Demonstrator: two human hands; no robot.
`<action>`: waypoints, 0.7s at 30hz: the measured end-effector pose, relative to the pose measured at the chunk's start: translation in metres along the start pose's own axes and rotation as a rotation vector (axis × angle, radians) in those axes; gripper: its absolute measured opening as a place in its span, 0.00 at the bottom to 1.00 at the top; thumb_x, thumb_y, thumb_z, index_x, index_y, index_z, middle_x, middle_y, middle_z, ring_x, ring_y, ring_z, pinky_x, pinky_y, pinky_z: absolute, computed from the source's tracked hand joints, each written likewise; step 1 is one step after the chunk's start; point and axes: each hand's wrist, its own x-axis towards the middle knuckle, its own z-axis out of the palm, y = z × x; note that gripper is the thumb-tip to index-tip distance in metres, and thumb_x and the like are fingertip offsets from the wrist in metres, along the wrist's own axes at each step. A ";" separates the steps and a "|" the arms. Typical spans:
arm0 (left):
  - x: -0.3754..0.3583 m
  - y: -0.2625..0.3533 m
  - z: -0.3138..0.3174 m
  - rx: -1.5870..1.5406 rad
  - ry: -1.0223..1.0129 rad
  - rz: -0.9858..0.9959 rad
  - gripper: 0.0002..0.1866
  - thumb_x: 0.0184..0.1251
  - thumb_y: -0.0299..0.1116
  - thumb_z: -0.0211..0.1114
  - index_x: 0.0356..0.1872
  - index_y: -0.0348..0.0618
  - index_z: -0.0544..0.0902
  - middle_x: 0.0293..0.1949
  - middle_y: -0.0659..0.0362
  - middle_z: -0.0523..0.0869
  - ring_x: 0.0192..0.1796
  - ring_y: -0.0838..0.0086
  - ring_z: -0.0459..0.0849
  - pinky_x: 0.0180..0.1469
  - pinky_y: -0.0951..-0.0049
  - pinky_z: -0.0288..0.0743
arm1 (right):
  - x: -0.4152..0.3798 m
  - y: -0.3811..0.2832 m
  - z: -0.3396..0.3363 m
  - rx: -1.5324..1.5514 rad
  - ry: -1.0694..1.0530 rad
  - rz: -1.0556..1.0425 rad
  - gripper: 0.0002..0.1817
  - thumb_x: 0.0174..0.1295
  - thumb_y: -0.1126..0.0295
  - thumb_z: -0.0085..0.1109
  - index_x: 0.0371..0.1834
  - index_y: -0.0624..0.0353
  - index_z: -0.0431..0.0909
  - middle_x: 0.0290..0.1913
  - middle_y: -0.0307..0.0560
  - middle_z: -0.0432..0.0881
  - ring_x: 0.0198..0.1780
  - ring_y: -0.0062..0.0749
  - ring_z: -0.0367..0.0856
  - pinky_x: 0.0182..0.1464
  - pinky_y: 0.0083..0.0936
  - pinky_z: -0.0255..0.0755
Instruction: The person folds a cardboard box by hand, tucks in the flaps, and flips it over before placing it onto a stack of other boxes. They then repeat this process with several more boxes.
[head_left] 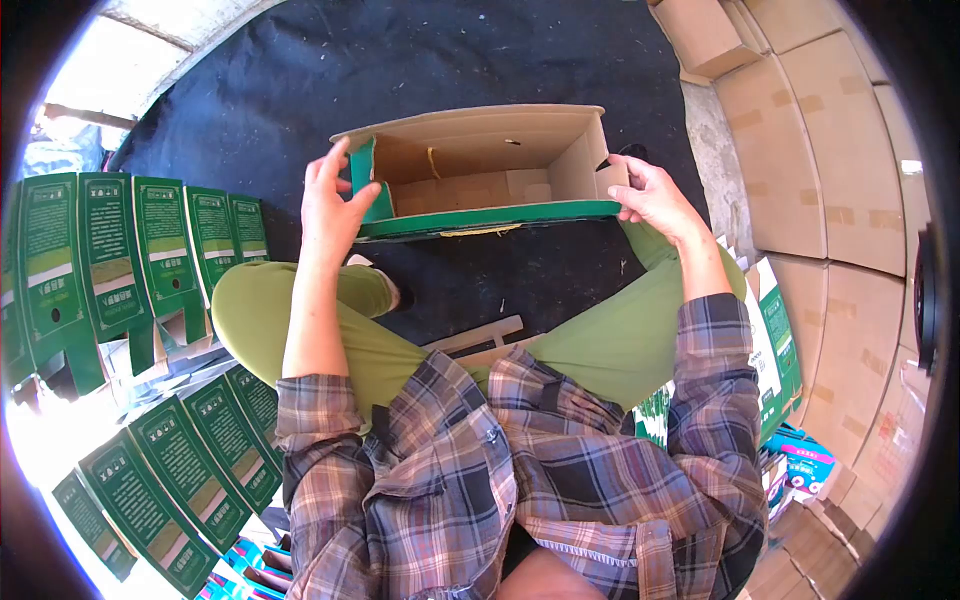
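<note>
An open cardboard box (480, 190), green outside and plain brown inside, is held up in front of me above my knees. Its open side faces me, and the inside shows bare board with a small loop of cord on the far wall. My left hand (332, 205) grips the left end, the thumb on a green end flap (362, 165) and the fingers at the outer edge. At the right end, my right hand (652, 198) pinches a brown end flap (610, 182) between thumb and fingers. A yellowish cord handle (482, 231) shows along the near green edge.
Green printed cartons (108, 240) stand in rows on my left. Large brown cartons (785, 160) are stacked along the right. Black sheeting (450, 60) covers the floor, with a cardboard strip (480, 335) between my legs. White-and-green cartons (775, 345) lean beside my right arm.
</note>
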 end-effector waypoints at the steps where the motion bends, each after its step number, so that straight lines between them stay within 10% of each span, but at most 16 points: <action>1: -0.001 -0.011 0.003 -0.002 -0.001 0.000 0.37 0.50 0.28 0.73 0.66 0.49 0.71 0.52 0.57 0.77 0.45 0.72 0.78 0.49 0.72 0.77 | 0.001 0.002 0.000 -0.001 0.001 0.001 0.29 0.61 0.67 0.60 0.67 0.55 0.67 0.34 0.36 0.78 0.30 0.16 0.76 0.30 0.14 0.70; 7: -0.006 -0.016 0.000 -0.149 -0.481 -0.111 0.42 0.50 0.29 0.74 0.70 0.47 0.66 0.60 0.44 0.76 0.64 0.59 0.72 0.63 0.63 0.67 | 0.001 -0.005 0.006 0.088 0.128 -0.017 0.32 0.60 0.65 0.63 0.68 0.58 0.65 0.50 0.47 0.80 0.35 0.21 0.78 0.35 0.17 0.72; 21: -0.003 -0.031 0.011 -0.174 -0.464 -0.072 0.40 0.57 0.49 0.71 0.65 0.35 0.68 0.59 0.41 0.77 0.62 0.55 0.76 0.64 0.63 0.67 | 0.037 0.005 0.018 -0.045 -0.069 -0.051 0.30 0.67 0.49 0.54 0.65 0.58 0.70 0.60 0.49 0.76 0.61 0.36 0.73 0.62 0.35 0.66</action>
